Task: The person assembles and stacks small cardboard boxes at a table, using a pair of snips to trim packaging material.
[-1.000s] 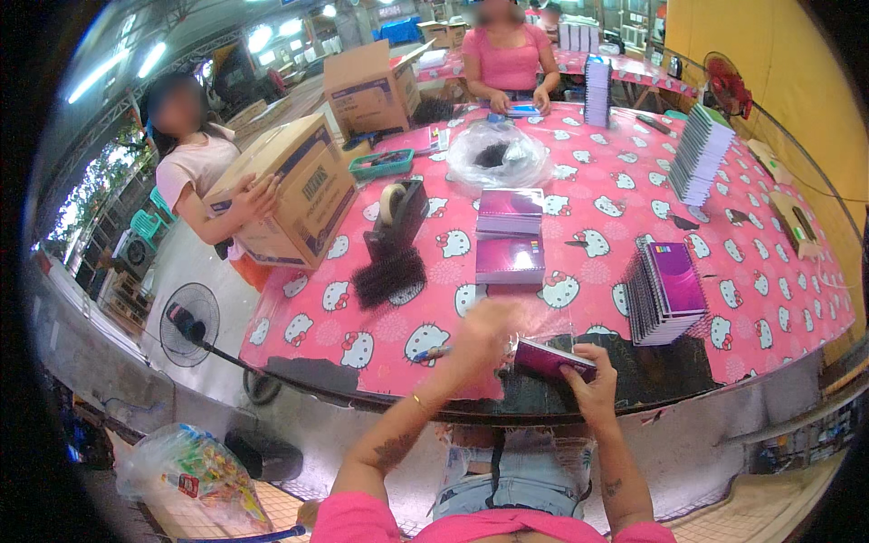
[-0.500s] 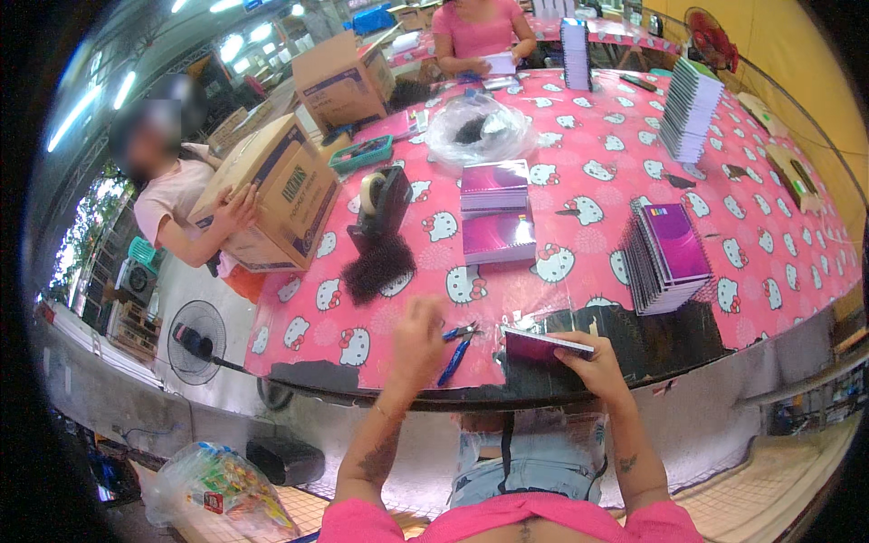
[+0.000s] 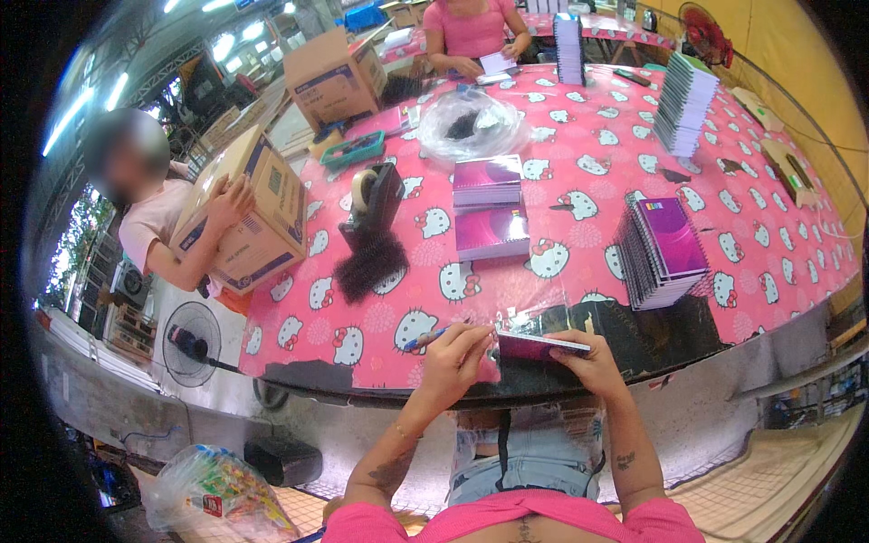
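Note:
My right hand (image 3: 593, 359) grips a purple-covered wire-bound notebook (image 3: 534, 347), held tilted over the dark bare patch near the table's front edge. At the notebook's left end is my left hand (image 3: 455, 362), closed, with its fingertips close to the binding corner. From behind its fingers sticks out a blue handle (image 3: 424, 340) of the small pliers; the pliers' jaws are hidden. To the right stands a stack of purple spiral notebooks (image 3: 668, 253). Ahead lie two shorter notebook piles, a nearer one (image 3: 491, 233) and a farther one (image 3: 487, 181).
A black tape dispenser (image 3: 378, 201) and a black bristly bundle (image 3: 371, 264) lie left. Beyond are a clear plastic bag (image 3: 475, 122), a green tray (image 3: 353, 151) and tall notebook stacks (image 3: 685, 104). One person holds a carton (image 3: 249, 213); another sits across with paper.
My left hand has come down and right, taking up the blue pliers from the table and reaching the notebook's end. The person at left has shifted the carton leftward.

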Demonstrator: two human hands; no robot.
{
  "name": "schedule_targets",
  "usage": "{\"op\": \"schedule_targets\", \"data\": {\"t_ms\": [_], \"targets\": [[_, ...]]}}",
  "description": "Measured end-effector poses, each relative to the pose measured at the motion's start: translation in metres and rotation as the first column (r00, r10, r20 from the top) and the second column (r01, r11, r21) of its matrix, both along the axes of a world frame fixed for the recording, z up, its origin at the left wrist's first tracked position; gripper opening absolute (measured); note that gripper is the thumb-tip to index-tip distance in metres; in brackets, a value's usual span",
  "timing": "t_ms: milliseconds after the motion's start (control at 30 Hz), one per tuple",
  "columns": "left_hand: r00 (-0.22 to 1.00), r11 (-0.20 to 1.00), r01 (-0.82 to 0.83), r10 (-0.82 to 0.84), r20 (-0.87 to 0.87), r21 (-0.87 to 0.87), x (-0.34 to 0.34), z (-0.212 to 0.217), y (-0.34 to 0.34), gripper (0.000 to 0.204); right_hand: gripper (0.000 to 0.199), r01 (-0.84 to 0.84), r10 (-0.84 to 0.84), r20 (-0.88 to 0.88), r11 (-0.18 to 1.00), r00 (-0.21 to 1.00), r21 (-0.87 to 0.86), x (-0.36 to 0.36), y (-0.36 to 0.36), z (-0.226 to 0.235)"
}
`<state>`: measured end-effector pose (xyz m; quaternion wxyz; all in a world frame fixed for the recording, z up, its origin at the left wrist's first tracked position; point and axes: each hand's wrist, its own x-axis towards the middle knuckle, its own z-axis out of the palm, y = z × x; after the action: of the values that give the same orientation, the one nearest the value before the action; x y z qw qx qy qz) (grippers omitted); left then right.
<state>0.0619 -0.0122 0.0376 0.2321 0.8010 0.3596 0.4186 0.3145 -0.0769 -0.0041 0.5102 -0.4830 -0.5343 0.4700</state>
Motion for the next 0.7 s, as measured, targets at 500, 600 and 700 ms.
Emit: {"op": "schedule_targets", "data": {"t_ms": [500,600,700], "targets": [[0.997,1.000,0.013,-0.014,-0.072,-0.020,-0.003,-0.011,-0.001,0.026,0.023,-0.027,0.025,-0.036,0.998,0.999,-0.051,0.000,-0.005,-0.001],[0.992,0.995,0.101,-0.102,-0.069,-0.020,-0.003,0.004,0.004,0.024,0.025,-0.050,0.050,0.033,0.999,0.998,0.017,0.003,-0.001,-0.003],[0.974,0.979,0.161,-0.177,-0.139,-0.122,-0.004,0.009,0.007,0.024,0.025,-0.061,0.061,-0.004,0.998,0.998,0.027,0.003,0.000,-0.009]]}}
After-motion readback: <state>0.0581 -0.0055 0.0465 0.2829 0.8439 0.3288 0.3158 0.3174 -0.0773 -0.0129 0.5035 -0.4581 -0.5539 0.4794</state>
